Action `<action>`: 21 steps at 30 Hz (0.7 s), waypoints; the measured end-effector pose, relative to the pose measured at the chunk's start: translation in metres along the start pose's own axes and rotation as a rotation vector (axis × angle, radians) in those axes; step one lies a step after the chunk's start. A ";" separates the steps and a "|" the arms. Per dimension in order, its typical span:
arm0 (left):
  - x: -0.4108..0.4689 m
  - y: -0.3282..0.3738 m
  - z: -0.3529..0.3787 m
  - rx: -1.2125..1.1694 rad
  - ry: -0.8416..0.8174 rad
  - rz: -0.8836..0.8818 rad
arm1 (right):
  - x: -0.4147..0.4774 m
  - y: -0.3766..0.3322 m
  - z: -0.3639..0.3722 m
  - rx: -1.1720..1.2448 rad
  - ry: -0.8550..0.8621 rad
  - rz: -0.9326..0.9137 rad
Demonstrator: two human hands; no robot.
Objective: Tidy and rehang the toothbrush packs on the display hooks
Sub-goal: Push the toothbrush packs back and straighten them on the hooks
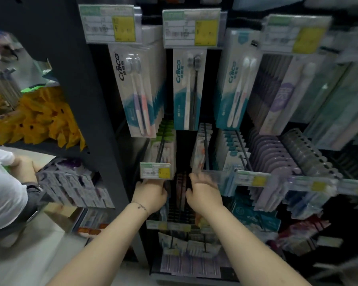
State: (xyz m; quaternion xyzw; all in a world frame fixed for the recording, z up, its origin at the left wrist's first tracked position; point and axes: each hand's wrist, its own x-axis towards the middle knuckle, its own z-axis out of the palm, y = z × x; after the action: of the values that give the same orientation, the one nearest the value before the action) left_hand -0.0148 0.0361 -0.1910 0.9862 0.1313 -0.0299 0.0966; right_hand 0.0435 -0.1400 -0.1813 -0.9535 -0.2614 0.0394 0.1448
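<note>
Both hands, left hand and right hand, among hanging toothbrush packs (blurred) below yellow price tag

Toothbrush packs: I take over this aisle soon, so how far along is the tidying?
Done: the top-row packs hang straight under their price tags. In hand: the left hand and right hand reach around a dark pack row; grip unclear. Left: the jumbled bottom packs.

Light was dim and even, shadows soft. Motion blur smeared the right hand and everything right of it; wide-angle distortion bowed shelves above both hands.
</note>
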 end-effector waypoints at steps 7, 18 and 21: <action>-0.037 0.062 -0.005 0.093 -0.004 0.129 | -0.043 0.032 -0.025 -0.233 -0.157 -0.069; -0.059 0.138 -0.085 0.082 0.024 0.074 | -0.067 0.053 -0.134 -0.128 -0.104 -0.183; -0.056 0.153 -0.112 0.030 0.098 0.056 | -0.065 0.067 -0.166 -0.063 -0.031 -0.155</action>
State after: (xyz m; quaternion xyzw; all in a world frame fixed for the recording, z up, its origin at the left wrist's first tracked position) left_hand -0.0245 -0.1002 -0.0483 0.9911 0.1078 0.0192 0.0761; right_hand 0.0454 -0.2699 -0.0429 -0.9337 -0.3379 0.0346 0.1133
